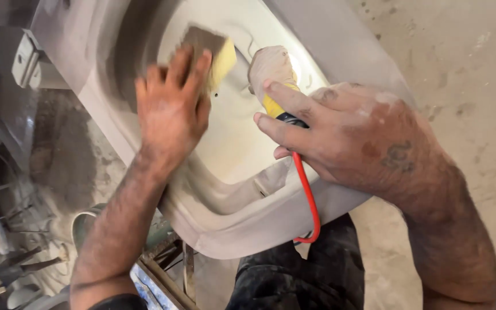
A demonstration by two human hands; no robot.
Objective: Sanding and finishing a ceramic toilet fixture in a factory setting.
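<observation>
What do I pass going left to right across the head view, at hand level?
Metal bracket → left hand → yellow sanding sponge → yellow-handled tool → right hand → dusty concrete floor.

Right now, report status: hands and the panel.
Left hand pressing sanding block into panel recess. Right hand gripping air tool, red hose trailing. Nothing blocking.

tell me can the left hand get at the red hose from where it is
Probably yes: the left hand presses a sanding block in the basin, and the red hose hangs uncovered nearby, below the right hand.
</observation>
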